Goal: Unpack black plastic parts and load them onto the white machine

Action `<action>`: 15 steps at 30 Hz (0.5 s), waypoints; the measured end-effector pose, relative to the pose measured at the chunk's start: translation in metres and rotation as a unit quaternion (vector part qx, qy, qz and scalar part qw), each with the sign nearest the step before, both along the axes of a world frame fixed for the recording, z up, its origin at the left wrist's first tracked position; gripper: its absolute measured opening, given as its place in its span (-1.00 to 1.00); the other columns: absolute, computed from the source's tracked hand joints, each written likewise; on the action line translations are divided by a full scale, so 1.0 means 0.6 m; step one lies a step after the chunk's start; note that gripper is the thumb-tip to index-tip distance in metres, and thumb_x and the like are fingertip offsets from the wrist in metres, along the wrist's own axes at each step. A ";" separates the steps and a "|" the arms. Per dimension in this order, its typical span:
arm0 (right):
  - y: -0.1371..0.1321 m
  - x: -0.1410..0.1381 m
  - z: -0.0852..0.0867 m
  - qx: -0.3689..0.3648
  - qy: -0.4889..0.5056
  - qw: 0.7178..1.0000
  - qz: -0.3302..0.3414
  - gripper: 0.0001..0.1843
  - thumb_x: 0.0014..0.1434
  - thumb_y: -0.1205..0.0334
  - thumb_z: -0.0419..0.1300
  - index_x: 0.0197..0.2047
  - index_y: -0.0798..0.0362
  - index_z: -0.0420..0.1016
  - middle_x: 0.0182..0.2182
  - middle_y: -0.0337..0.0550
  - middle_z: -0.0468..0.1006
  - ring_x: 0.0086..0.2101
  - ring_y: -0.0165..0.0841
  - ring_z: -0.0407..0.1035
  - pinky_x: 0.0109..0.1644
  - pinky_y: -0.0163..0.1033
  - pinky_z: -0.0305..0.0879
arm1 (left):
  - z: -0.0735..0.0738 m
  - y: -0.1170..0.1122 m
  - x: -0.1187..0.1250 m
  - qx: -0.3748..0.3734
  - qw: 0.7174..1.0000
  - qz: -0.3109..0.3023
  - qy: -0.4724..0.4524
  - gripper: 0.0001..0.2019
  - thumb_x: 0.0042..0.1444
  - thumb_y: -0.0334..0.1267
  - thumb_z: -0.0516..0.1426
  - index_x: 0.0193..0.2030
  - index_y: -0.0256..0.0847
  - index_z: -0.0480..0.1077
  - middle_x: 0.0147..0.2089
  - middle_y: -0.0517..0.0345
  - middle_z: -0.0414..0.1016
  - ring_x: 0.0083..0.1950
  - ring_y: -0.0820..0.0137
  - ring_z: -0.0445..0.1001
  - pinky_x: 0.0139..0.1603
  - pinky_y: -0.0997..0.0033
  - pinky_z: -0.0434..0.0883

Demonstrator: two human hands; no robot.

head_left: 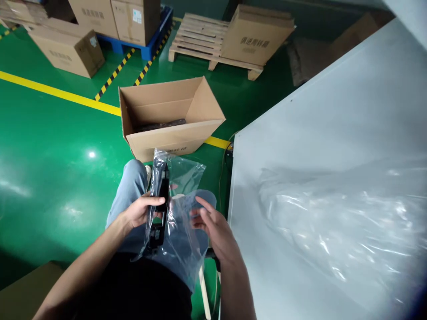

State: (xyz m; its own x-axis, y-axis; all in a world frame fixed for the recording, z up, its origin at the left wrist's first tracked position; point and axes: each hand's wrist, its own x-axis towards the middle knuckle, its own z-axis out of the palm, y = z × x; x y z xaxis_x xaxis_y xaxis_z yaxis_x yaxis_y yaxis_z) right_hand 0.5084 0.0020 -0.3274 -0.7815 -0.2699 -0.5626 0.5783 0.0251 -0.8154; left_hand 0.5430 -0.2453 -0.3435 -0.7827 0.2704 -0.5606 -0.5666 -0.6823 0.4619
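Black plastic part [162, 189] sits inside a clear polybag [183, 231], and from the head camera we see it held upright in front of our lap. Our left hand [142, 212] curls its fingers [155, 201] around the part's middle through the film, a grip that keeps the long piece steady while the loose bag spreads out beside it. The part crosses just under those fingertips, with one end rising above them and the other reaching down below the hand, over our knee in light blue jeans [128, 191]. Our right hand [213, 229] is open, its fingers [203, 209] wide and slightly curved just beside the slack film. We cannot tell whether they touch the bag, but they hold nothing solid.

Ahead, an open cardboard box [173, 106] stands on the green epoxy floor [50, 178], with dark items [160, 125] lying inside. To our right, a pale work surface [300, 133] carries a sheet of plastic film [333, 213]. Farther off, a wooden pallet [196, 42] bears a carton [256, 35], and more cartons [136, 20] stand on a blue pallet [147, 51].
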 end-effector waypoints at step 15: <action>-0.021 0.022 -0.019 0.173 0.190 0.960 -0.112 -0.47 0.33 -0.41 0.20 -0.20 -0.08 0.41 -0.57 -0.43 0.26 -0.58 -0.42 0.15 -0.51 -0.25 0.15 | -0.017 0.019 0.019 -0.186 0.982 0.021 -0.023 -0.48 -0.22 -0.21 0.56 -0.10 -0.31 0.58 -0.24 0.06 0.64 -0.31 0.37 0.53 -0.33 0.46 0.36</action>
